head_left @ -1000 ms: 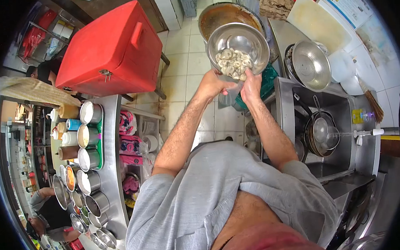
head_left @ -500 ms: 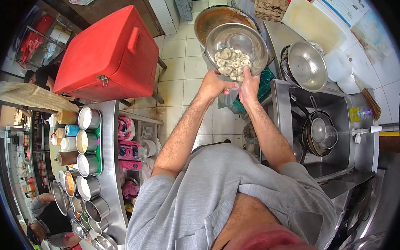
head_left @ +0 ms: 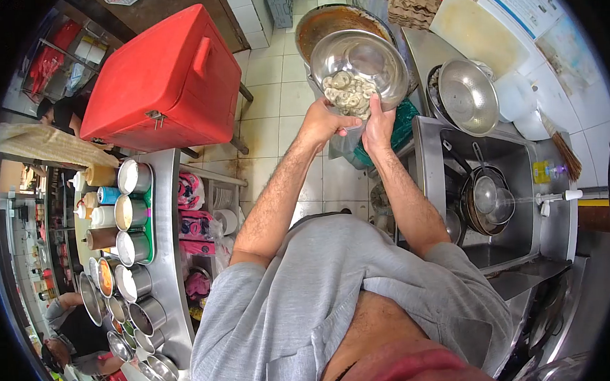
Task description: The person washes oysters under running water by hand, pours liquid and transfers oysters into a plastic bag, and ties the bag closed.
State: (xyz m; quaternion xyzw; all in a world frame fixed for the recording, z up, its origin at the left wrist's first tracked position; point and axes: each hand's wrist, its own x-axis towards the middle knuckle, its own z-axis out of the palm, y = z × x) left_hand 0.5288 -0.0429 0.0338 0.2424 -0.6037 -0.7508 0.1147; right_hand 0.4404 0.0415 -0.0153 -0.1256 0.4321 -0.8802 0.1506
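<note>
A shiny steel mixing bowl (head_left: 383,56) is held out in front of me, its inside facing me. Pale curled, ring-like pieces of food (head_left: 348,94) lie gathered on its near side. My left hand (head_left: 324,125) grips the near left rim, its thumb along the edge. Close beside it, my right hand (head_left: 379,124) grips the near right rim with the thumb on the inside. Both hands are closed on the bowl; fingers under the rim are hidden. Just beyond, partly covered by the bowl, stands a large pot (head_left: 311,28) with reddish-brown residue on its wall.
On the right is a sink (head_left: 532,174) with pans and strainers; a perforated colander (head_left: 469,95) stands beyond it. At left are a red cooler (head_left: 157,81) and a steel counter (head_left: 169,264) with several food containers. Two other people are partly visible at far left.
The bowl has moved slightly up and left in view, with both hands still on it. The food pieces inside have shifted and lie more spread out.
</note>
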